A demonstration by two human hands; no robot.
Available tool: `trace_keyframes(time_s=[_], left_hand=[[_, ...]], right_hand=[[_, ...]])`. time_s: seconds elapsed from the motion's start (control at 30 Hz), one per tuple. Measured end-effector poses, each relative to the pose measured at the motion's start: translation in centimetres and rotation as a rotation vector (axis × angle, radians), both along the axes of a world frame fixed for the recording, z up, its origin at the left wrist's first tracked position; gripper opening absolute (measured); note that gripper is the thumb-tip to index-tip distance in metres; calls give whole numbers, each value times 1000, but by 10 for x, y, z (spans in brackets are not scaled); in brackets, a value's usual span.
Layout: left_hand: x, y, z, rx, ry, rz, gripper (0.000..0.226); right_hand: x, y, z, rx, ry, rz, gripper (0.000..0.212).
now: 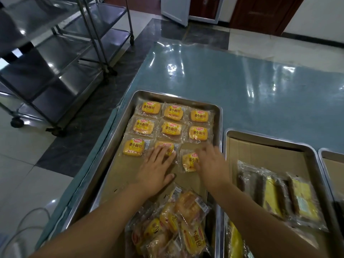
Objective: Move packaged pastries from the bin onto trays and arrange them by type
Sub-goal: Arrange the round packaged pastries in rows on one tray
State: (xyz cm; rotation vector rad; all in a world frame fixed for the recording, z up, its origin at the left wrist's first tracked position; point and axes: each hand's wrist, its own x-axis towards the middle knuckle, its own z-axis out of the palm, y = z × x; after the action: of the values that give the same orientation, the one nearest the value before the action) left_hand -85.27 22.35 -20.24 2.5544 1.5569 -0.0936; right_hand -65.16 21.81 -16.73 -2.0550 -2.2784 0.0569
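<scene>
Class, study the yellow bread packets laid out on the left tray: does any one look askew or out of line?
Yes. The packet under the right hand, at the near right of the rows on the tray, lies tilted and sits nearer than its row.

desk (242,86): blue-grey top is shining under a glossy clear film | left tray (220,125): steel, is lying flat along the desk's left edge | middle tray (270,140): is lying just beside it, rims nearly touching | right tray (333,153): is lying next over, running out of view
</scene>
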Motion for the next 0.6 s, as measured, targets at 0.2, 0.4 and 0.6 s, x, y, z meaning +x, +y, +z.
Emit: trace_keyframes(time_s=[0.2,0.4,0.6], left_hand=[[-2,-3,-3,-53,27,-6,66],[-8,6,-4,-36,70,-83,68],[-12,8,0,-40,103,-135,70]], right_hand=[[-8,-5,-11,-130,-110,109,45],[-19,4,-13,-136,-96,8,41],[-18,3,-9,-181,-87,26,53]])
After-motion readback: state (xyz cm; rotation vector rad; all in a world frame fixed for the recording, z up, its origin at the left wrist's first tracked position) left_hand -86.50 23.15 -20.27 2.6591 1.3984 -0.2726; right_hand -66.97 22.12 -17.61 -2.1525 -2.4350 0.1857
